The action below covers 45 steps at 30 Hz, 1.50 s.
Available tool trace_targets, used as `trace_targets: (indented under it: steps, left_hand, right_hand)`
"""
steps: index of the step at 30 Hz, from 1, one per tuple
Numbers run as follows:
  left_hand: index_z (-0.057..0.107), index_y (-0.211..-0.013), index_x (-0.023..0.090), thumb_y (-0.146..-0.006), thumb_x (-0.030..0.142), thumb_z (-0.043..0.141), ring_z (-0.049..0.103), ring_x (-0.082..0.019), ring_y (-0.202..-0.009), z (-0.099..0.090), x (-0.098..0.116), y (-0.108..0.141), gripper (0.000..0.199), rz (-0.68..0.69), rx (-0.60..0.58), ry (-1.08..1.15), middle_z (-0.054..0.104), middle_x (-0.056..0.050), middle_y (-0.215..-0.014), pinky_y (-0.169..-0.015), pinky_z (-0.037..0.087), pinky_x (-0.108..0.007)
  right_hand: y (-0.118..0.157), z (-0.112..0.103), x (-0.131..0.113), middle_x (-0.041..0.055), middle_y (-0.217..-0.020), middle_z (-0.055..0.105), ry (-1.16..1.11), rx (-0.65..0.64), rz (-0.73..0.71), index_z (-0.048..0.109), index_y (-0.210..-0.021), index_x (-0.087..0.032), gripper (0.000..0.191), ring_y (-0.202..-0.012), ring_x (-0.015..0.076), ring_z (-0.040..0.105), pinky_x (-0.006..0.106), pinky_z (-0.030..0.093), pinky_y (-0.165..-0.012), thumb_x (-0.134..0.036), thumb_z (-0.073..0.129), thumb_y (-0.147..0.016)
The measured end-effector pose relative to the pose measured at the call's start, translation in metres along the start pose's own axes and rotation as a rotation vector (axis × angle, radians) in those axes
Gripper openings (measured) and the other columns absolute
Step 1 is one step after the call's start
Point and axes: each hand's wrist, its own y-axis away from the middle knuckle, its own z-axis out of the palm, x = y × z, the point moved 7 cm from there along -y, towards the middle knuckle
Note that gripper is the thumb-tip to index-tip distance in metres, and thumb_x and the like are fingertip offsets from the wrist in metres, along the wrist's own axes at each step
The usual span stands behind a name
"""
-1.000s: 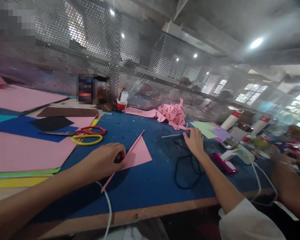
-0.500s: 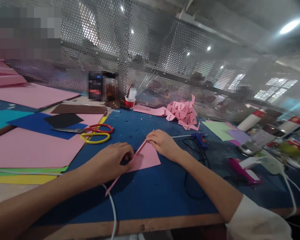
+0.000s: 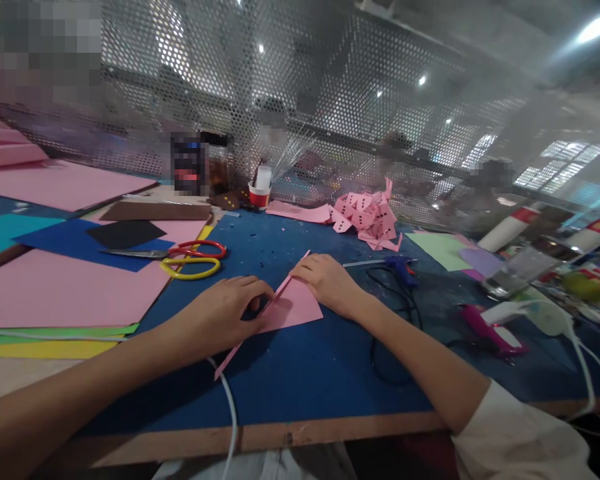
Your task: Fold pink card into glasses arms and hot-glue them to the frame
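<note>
A pink sheet of paper (image 3: 295,307) lies on the blue table top between my hands, with a narrow strip folded up along its slanting far-left edge. My left hand (image 3: 233,310) pinches that folded edge near its middle, thumb and fingers curled round it. At the upper end of the fold, my right hand (image 3: 325,280) grips the paper with its fingers pressed together over the edge. The fold's lower tip sticks out below my left hand, above a white cable (image 3: 229,407). My right thumb is mostly hidden.
Scissors (image 3: 193,259) with red and yellow handles rest on coloured sheets at left. Dotted pink paper pieces (image 3: 365,213) are heaped at the back. A blue glue gun (image 3: 403,270) and a magenta one (image 3: 493,333) lie at right with their cables. A perforated metal screen (image 3: 320,93) stands behind.
My right hand has shifted slightly down the fold, so the paper's upper tip now shows beyond its fingers. My left hand still pinches the edge. The camera view has tilted a little.
</note>
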Motion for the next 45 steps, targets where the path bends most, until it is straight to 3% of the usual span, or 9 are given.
trace_targets:
  steps: [10,16,24,33,45]
  left_hand:
    - [0.075,-0.112,0.025,-0.103,0.022,0.049,0.067,-0.022,-0.098,0.004,0.004,0.001,0.027,0.166,0.044,-0.079,0.070,-0.005,-0.106,-0.087,0.045,-0.037]
    - [0.071,-0.113,0.023,-0.103,0.019,0.049,0.063,-0.024,-0.120,0.005,0.006,-0.001,0.024,0.216,0.016,-0.067,0.071,-0.003,-0.128,-0.103,0.046,-0.040]
    - [0.067,-0.120,0.023,-0.102,0.018,0.045,0.061,-0.025,-0.124,0.004,0.007,-0.003,0.029,0.240,0.009,-0.091,0.072,-0.005,-0.127,-0.107,0.048,-0.045]
    - [0.066,-0.126,0.025,-0.102,0.018,0.044,0.047,-0.028,-0.146,0.008,0.001,-0.005,0.034,0.236,-0.016,-0.094,0.068,-0.005,-0.141,-0.120,0.040,-0.052]
    - [0.061,-0.137,0.029,-0.103,0.020,0.047,0.043,-0.026,-0.151,0.008,-0.007,-0.006,0.038,0.277,-0.037,-0.138,0.063,-0.002,-0.150,-0.127,0.030,-0.056]
  right_hand:
    - [-0.001,0.001,-0.002,0.0088,-0.119,0.072,0.043,-0.027,-0.011,0.071,-0.119,-0.017,0.025,-0.110,0.0236,0.057,0.037,0.039,-0.094,-0.009,0.052,-0.104]
    - [-0.001,0.000,-0.003,0.0085,-0.120,0.072,0.047,-0.027,-0.008,0.071,-0.119,-0.017,0.025,-0.110,0.0237,0.057,0.037,0.039,-0.094,-0.010,0.053,-0.104]
    - [-0.001,0.001,-0.001,0.0074,-0.121,0.073,0.031,-0.021,0.018,0.072,-0.120,-0.019,0.027,-0.111,0.0235,0.057,0.037,0.039,-0.095,-0.010,0.052,-0.104]
    - [-0.001,0.000,0.001,0.0072,-0.122,0.073,-0.005,-0.007,0.029,0.072,-0.119,-0.018,0.025,-0.111,0.0236,0.057,0.037,0.039,-0.095,-0.011,0.054,-0.104]
    - [0.003,0.002,0.001,0.0077,-0.126,0.073,-0.003,-0.010,0.042,0.071,-0.125,-0.019,0.030,-0.115,0.0234,0.056,0.038,0.039,-0.098,-0.010,0.053,-0.103]
